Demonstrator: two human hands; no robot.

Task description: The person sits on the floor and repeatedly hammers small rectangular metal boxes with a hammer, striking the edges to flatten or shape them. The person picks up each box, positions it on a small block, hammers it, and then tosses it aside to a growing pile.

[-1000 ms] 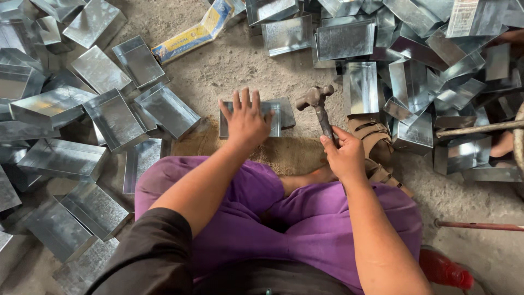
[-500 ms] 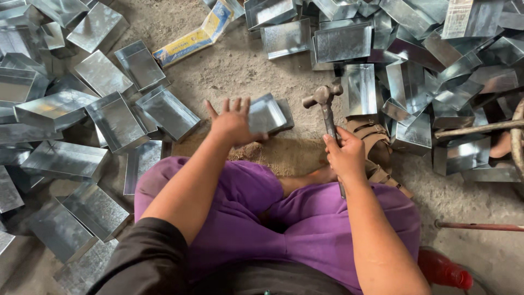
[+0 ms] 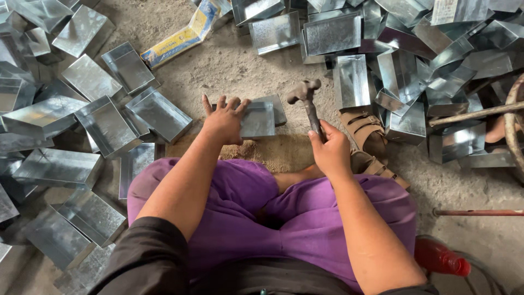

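At the far left, a spread of shallow galvanised sheet-metal trays [image 3: 103,125] lies on the dusty concrete floor [image 3: 229,65], most of them open side up and overlapping loosely, within arm's reach of the seated person. Above them, a flat yellow and blue carton [image 3: 180,35] lies tilted on the floor, apart from the work. Moving inward, the left hand [image 3: 225,121] rests with fingers spread on the left edge of the small metal tray [image 3: 263,117], pressing it flat against the worn board [image 3: 284,153] in front of the knees; the splayed fingers appear to steady the piece and stay clear of the striking area. The tray sits between both hands, directly ahead of the crossed legs in purple trousers [image 3: 273,213], so it can be reached without leaning. To its right, the right hand [image 3: 330,150] is closed firmly around the handle of the hammer [image 3: 307,101], the dark head raised just beside and above the tray's right edge, not touching it. Further right, a brown strapped sandal [image 3: 364,131] lies beside the board, touching the edge of a second heap of trays [image 3: 404,65] that fills the upper right. A rusty rod [image 3: 475,113] crosses that heap, a thin red bar [image 3: 477,212] lies on the floor below it, and a red object [image 3: 439,258] sits near the person's right hip
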